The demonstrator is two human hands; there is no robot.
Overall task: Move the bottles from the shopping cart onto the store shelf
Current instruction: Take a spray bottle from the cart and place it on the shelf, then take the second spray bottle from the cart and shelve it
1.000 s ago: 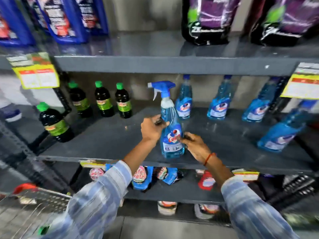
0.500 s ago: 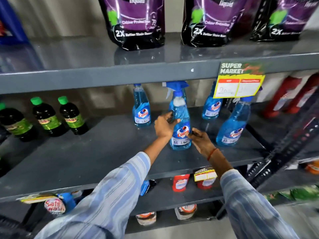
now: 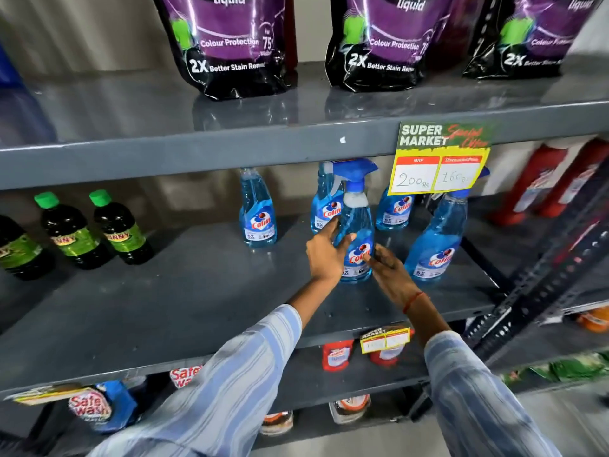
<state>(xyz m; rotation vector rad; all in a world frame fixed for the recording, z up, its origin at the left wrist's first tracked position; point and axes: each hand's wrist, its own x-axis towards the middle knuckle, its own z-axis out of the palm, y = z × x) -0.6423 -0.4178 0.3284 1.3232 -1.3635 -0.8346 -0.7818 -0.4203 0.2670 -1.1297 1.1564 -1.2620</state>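
Observation:
A blue Colin spray bottle [image 3: 357, 222] with a blue trigger head stands upright on the grey middle shelf [image 3: 197, 291]. My left hand [image 3: 324, 255] is at its left side with the fingers spread, the thumb still brushing the bottle. My right hand [image 3: 385, 270] is at its lower right, fingers stretched out, with the tips at the label. Neither hand wraps the bottle. Several more blue bottles stand on the same shelf: one to the left [image 3: 258, 214], two behind [image 3: 324, 206] [image 3: 395, 211], one to the right [image 3: 435, 240]. The shopping cart is out of view.
Dark bottles with green caps [image 3: 120, 229] stand at the shelf's left. Purple detergent pouches [image 3: 230, 44] sit on the shelf above, and a yellow price tag [image 3: 438, 163] hangs from its edge. Red bottles [image 3: 540, 183] and a slotted upright post [image 3: 543, 275] are at right. Pouches fill the lower shelf.
The bottle went from the shelf's front edge to deeper among the other blue bottles. Both hands, closed around it before, have spread their fingers. The view shifted right.

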